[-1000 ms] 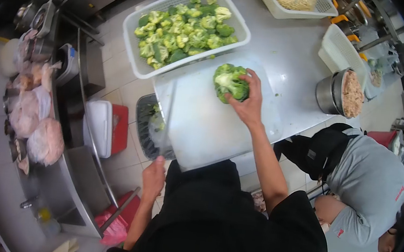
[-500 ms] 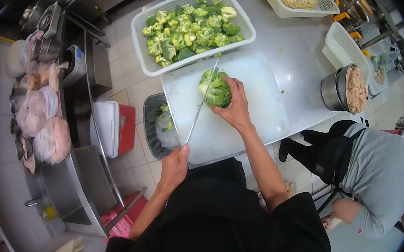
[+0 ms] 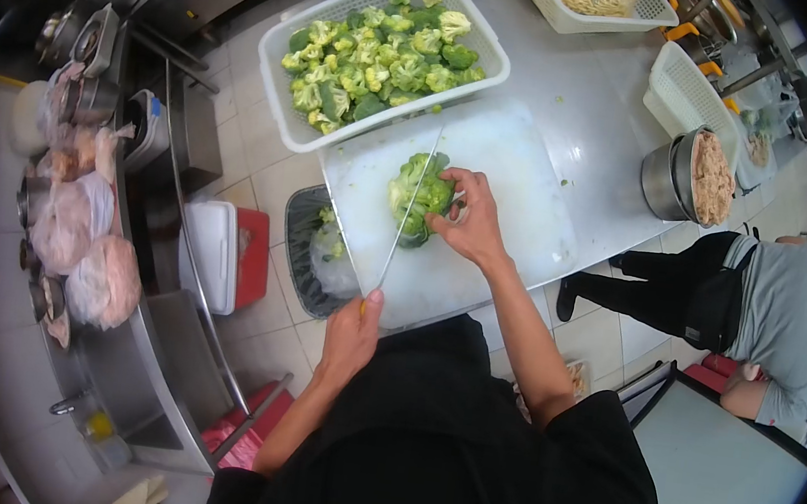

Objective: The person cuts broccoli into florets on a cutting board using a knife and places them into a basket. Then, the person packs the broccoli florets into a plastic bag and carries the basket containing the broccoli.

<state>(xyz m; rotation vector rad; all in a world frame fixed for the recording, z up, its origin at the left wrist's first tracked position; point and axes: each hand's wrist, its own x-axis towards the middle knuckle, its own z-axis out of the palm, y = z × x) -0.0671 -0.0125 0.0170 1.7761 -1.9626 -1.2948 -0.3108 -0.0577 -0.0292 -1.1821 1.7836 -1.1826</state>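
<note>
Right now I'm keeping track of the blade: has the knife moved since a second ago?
Yes. Against the cutting board, the knife has swung to the right, from near the board's left edge to across the broccoli head.

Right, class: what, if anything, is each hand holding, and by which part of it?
The left hand holds the knife by its handle. The right hand holds the broccoli head by its right-hand side, as pictured.

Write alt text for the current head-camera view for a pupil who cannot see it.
A person's left hand holds a knife over a head of broccoli on a white cutting board, while the right hand touches the broccoli's right side. Beyond the board, a white basket holds broccoli florets.
</note>
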